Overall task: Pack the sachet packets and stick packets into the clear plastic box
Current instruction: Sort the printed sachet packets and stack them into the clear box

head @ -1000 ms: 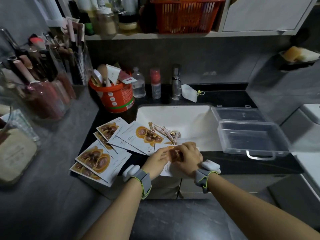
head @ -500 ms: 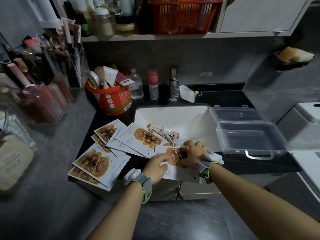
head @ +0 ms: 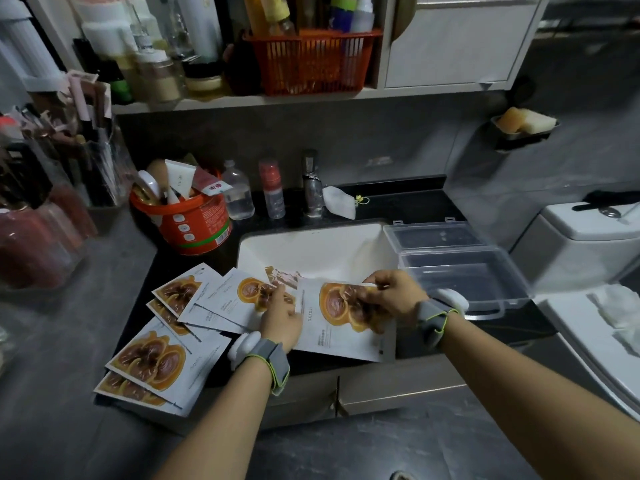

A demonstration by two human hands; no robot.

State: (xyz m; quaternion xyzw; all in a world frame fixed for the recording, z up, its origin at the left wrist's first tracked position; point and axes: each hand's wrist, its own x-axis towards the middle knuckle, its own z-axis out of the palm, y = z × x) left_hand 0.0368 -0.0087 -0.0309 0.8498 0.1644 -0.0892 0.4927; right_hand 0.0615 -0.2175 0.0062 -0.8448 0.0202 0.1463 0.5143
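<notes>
The right hand [head: 393,296] pinches a sachet [head: 341,318] by its top edge, likely to carry it to the empty box [head: 485,285], while the left hand [head: 282,317] rests loosely on another, holding nothing.

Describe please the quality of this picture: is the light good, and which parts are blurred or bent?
Head view: the light is dim and soft, without harsh glare. The sachet packet and clear plastic box at the centre are fairly sharp. The left edge with the makeup brushes is smeared. The wide lens bends the shelf and stretches the forearms.
</notes>
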